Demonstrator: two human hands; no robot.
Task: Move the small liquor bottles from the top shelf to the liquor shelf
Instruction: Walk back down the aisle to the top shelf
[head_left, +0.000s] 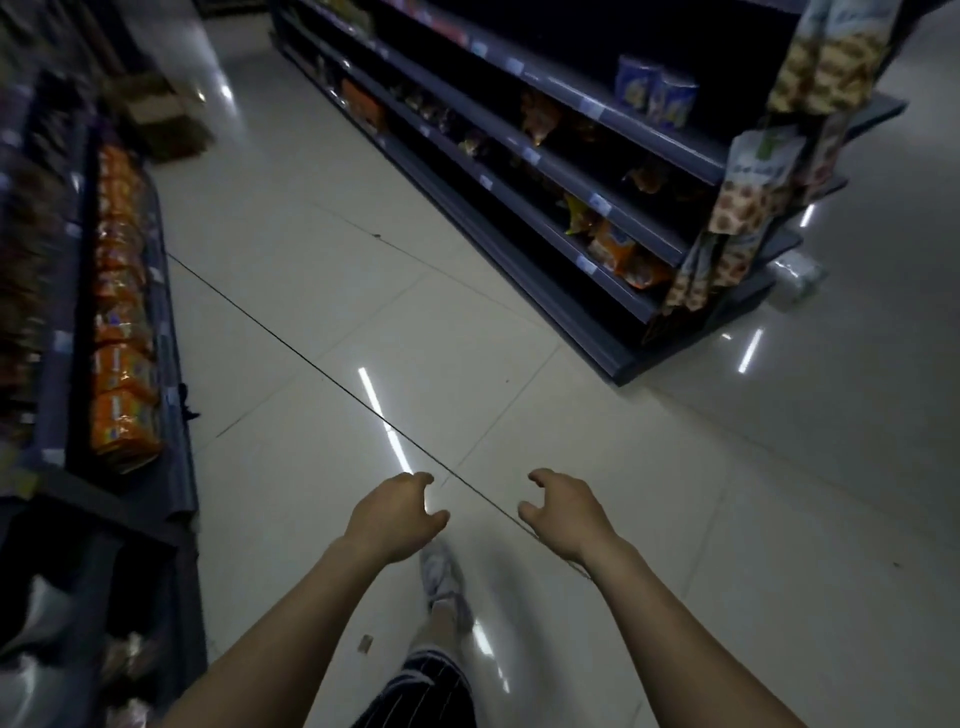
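Note:
No small liquor bottles and no liquor shelf show in the head view. My left hand and my right hand reach out in front of me over the tiled aisle floor, side by side and a short gap apart. Both hands hold nothing; their fingers are curled loosely and spread apart. Below the hands I see one leg in striped shorts and a light shoe stepping forward.
A dark shelf unit with orange snack packs runs along the left. Another dark unit with snack bags and blue tins runs on the right, hanging packets at its end. Cardboard boxes sit far left.

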